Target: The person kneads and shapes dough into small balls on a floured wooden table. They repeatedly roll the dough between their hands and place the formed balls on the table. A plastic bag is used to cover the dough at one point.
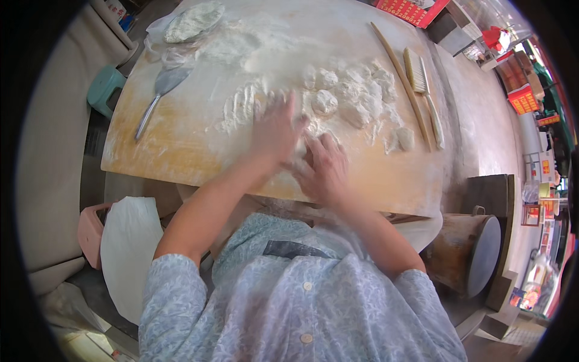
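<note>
My left hand, blurred, reaches over the floured wooden board with its fingers pointing away and its thumb apart; no object shows in it. Close to its right, my right hand is bent low at the board, fingers partly curled. A pale patch, perhaps dough, shows between the hands, but blur and the fingers hide what the right hand touches. Just beyond them lie several flour-coated dough lumps: a round one, a heap, and a small piece off to the right. Loose flour streaks the wood.
A thin wooden rolling pin and a bristle brush lie at the board's right. At the left are a metal scraper and a bag of flour. Stools and a rusty metal drum stand around the board.
</note>
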Available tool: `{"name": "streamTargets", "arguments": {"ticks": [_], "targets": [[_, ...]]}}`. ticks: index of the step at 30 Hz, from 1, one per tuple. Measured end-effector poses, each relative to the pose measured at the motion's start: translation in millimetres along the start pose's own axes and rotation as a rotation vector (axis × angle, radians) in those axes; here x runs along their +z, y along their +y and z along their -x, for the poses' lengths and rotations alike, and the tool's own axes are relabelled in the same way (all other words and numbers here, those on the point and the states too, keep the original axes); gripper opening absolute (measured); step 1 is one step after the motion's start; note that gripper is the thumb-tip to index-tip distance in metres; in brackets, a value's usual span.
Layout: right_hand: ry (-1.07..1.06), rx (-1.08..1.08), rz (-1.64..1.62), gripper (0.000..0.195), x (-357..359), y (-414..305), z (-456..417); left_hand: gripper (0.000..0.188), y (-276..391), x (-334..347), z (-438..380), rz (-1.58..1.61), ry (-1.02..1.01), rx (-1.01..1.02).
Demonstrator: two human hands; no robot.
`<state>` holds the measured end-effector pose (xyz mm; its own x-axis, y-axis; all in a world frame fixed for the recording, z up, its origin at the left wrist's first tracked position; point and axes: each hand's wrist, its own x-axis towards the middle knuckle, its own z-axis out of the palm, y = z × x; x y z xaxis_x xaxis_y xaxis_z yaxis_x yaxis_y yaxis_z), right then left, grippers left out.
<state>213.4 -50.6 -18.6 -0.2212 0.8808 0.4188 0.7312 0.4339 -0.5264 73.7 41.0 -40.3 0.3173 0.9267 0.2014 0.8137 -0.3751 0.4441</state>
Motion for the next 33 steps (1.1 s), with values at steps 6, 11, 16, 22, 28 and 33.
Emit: {"name": "streamTargets", "arguments": {"ticks": [6,11,16,22,28,33], "targets": [[-0.053,0.151,-0.197,0.031,10,11,-21,0.08,11,-6,-24,0.657,-0.151,-0.265],[-0.04,0.011,-0.13,0.027,-9,-8,6,0.074,2,5,21,0.136,-0.026,0.022],[-0.157,0.078,-0.015,0.025,-3,3,-22,0.071,0,3,-34,0.092,-0.007,-0.255],[-0.116,-0.322,0.011,0.028,-7,14,7,0.073,23,-9,38,0.409,-0.051,0.154],[-0.174,0.189,0.033,0.033,-8,-20,-25,0.078,1,-12,-20,0.13,-0.018,-0.15],[-0.208,-0.009,-0.105,0.035,5,14,-14,0.081,41,-82,18,0.701,-0.395,-0.133]]}}
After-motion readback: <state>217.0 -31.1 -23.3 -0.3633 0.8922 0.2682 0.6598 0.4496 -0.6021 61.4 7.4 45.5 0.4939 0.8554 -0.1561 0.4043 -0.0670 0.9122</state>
